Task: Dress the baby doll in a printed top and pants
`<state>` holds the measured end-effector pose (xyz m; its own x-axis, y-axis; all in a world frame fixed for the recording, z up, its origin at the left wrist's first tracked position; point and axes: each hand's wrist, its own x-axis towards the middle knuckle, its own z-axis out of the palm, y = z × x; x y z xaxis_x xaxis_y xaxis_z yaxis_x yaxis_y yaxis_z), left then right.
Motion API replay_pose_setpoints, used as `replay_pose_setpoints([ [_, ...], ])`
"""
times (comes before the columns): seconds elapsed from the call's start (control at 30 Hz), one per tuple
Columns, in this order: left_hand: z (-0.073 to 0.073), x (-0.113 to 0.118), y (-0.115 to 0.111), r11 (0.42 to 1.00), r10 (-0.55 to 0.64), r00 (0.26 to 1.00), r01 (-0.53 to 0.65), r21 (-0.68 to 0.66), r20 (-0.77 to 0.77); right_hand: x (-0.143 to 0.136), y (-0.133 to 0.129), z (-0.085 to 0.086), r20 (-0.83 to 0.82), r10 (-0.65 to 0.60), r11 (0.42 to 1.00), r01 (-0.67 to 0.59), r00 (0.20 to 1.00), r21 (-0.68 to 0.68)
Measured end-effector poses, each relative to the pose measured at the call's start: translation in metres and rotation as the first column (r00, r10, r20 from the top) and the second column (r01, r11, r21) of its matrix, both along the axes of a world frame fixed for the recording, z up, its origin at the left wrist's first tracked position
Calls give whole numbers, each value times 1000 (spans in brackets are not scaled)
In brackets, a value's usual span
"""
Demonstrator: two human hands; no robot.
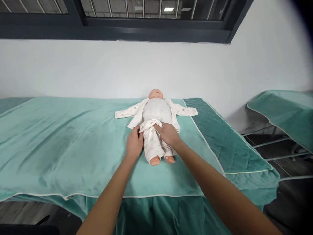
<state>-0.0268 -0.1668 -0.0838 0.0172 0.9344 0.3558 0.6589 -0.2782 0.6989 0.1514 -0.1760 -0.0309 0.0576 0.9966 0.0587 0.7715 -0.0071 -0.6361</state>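
A baby doll (pixel 156 109) lies on its back on the green bed cover, head toward the wall and bare feet toward me. It wears an open white patterned jacket (pixel 127 112) with both sleeves spread out sideways. White patterned baby trousers (pixel 152 145) cover its legs, their waistband bunched at the doll's hips. My left hand (pixel 135 142) is closed on the waistband's left side. At the front of the waistband, my right hand (pixel 168 133) grips the cloth with its thumb and fingers; the fingertips are partly hidden.
A light green cover (pixel 68 147) with pale piping lies over a darker quilted one (pixel 220 140) on the bed. Behind is a white wall (pixel 97 68) below a dark-framed barred window (pixel 156 31). Another green-covered bed (pixel 288 111) with a metal frame stands at the right.
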Motion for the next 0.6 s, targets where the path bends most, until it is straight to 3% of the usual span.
replay_pose_setpoints([
  [0.4, -5, -2, 9, 997, 81, 989, -80, -10, 121, 1, -6, 4, -48, 69, 996, -71, 996, -44],
  [0.5, -4, -3, 6, 995, 103, 982, -103, -7, 159, 9, -8, 11, -90, 216, 972, -222, 972, -72],
  [0.6, -3, -5, 2, 990, 141, 971, -144, -1, 195, 21, -9, 21, -188, 454, 875, -476, 871, -94],
])
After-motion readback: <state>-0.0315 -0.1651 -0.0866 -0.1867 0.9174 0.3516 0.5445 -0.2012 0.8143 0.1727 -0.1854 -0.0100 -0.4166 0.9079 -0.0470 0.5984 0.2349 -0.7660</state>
